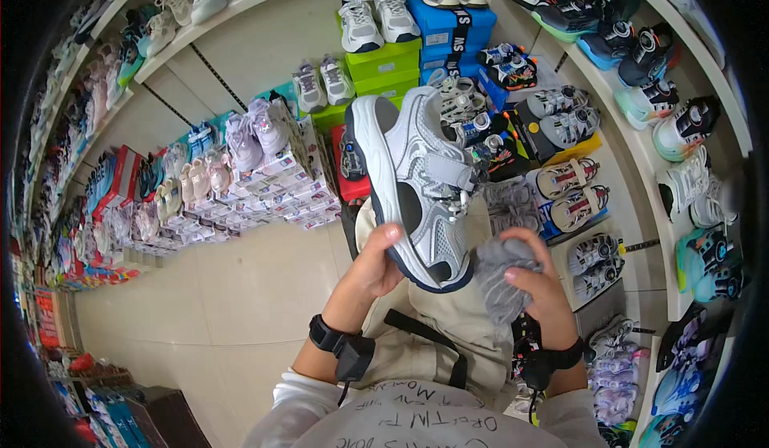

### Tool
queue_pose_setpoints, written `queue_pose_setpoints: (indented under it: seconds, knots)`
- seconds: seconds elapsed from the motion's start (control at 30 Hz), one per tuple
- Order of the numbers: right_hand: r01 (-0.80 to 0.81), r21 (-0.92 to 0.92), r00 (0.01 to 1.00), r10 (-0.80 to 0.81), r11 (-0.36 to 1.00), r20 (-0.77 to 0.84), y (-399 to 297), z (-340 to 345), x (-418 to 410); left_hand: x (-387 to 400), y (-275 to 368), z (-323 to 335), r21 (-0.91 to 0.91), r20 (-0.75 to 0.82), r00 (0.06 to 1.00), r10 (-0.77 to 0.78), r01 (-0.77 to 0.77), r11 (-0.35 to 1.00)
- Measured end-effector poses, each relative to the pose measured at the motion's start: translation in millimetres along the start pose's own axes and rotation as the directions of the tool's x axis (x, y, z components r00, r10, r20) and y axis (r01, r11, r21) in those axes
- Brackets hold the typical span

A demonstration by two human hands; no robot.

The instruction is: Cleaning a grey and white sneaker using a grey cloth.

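Observation:
My left hand (pixel 378 261) grips a white and silver sneaker (pixel 414 195) by its sole, thumb on the sole's side wall. The sneaker is held tilted in front of my body, with its strap and toggle laces facing right and dark inset patches on the upper. In my right hand (pixel 537 273) is a crumpled grey cloth (pixel 504 276), pinched between thumb and fingers just right of the shoe's lower end. A narrow gap seems to lie between cloth and shoe.
Curved shelves (pixel 667 231) of shoes surround me. Ahead stand green shoeboxes (pixel 384 66) and blue shoeboxes (pixel 447 24) topped with sneakers. White shoeboxes (pixel 270 189) are stacked at the left, beside the tiled floor (pixel 240 304). A dark box (pixel 162 418) sits at the lower left.

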State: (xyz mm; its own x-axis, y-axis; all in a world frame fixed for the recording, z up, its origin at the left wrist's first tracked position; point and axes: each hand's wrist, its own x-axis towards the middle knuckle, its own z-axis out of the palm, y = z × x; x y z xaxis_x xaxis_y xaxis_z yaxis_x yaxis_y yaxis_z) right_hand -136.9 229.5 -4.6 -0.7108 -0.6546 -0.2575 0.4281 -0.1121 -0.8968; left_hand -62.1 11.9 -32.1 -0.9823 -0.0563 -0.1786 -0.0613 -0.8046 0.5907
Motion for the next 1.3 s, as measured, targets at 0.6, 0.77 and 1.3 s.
queue_pose_setpoints:
  seconds: [0.6, 0.77, 1.3]
  knots:
    - [0.696, -0.682, 0.661, -0.572, 0.224, 0.486, -20.9, 34.2, 4.5, -0.9, -10.8, 16.7, 0.064, -0.038, 0.999, 0.029, -0.026, 0.998]
    - [0.675, -0.652, 0.727, -0.464, 0.346, 0.507, -25.4, 20.4, 1.4, -5.7, -2.3, 11.1, 0.082, -0.034, 0.999, -0.020, 0.023, 0.996]
    - [0.706, -0.565, 0.659, -0.689, 0.427, 0.302, -46.7, 8.7, -14.5, -14.7, -3.2, -3.5, 0.111, -0.138, 0.988, -0.069, 0.085, 0.990]
